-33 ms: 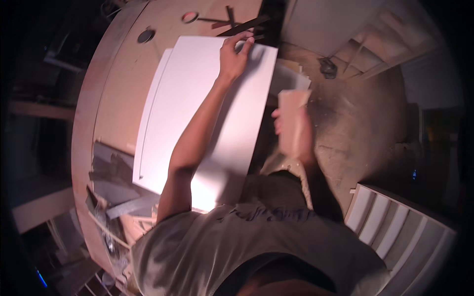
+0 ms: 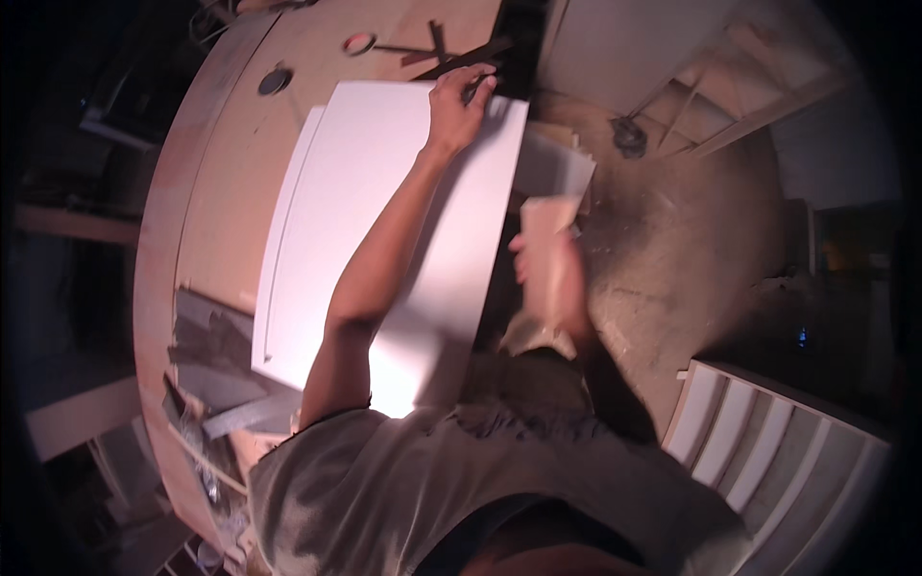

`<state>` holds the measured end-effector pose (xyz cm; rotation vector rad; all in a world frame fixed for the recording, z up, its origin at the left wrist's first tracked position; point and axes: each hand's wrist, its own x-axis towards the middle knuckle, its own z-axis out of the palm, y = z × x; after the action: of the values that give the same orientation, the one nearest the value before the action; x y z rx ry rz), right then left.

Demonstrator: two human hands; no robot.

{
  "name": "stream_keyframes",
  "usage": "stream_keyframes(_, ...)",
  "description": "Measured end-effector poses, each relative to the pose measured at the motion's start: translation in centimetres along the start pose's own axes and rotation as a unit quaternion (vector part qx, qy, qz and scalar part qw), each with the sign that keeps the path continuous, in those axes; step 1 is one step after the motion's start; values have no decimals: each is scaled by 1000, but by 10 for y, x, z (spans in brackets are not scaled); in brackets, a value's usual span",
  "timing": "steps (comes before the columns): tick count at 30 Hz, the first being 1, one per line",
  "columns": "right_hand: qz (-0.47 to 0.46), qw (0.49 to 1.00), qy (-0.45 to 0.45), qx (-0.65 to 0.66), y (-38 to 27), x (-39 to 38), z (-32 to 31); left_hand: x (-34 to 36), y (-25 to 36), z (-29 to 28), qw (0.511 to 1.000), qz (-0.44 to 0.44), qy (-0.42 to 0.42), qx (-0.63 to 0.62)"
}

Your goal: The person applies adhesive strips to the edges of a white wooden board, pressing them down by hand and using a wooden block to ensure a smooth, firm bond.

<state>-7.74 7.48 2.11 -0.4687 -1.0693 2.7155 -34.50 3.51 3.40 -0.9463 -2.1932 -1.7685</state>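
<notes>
A white panel (image 2: 375, 192) lies on the wooden workbench, with a second white edge along its left side. My left hand (image 2: 459, 110) is at the panel's far right corner, fingers curled around something small and dark that I cannot make out. My right hand (image 2: 571, 274), blurred, grips a pale wooden block (image 2: 545, 240), held upright just off the panel's right edge.
On the bench (image 2: 235, 173) lie dark strips (image 2: 437, 43), a tape roll (image 2: 360, 43) and a black disc (image 2: 276, 81). Grey scraps (image 2: 216, 336) sit at near left. A black bag (image 2: 629, 136) is on the floor. A slatted wooden unit (image 2: 754, 432) stands at lower right.
My right hand and the wooden block have moved down and a little left. My left hand stays at the panel's far corner. The whole view has shifted slightly.
</notes>
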Motion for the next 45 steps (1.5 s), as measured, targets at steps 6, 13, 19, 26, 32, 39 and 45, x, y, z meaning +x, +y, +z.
stream_keyframes(6,-96,877,211,-421,95,-39,-11,9,-36,40,931,109,-176,300)
stream_keyframes(13,11,942,234,-242,24,57,0,13,-17,37,923,-23,-255,287)
stream_keyframes(19,-73,937,235,-248,-13,153,-13,18,-21,40,932,-31,-247,262)
stream_keyframes(26,-141,932,207,-262,-8,170,-18,18,-24,33,929,-16,-272,252)
stream_keyframes(32,-80,937,203,-272,-23,177,-18,20,-11,27,960,-61,-219,165)
stream_keyframes(39,-41,954,127,-267,-36,170,-31,14,-13,28,964,-58,-199,168)
stream_keyframes(45,9,938,91,-333,-26,86,-33,14,14,27,946,-50,-234,217)
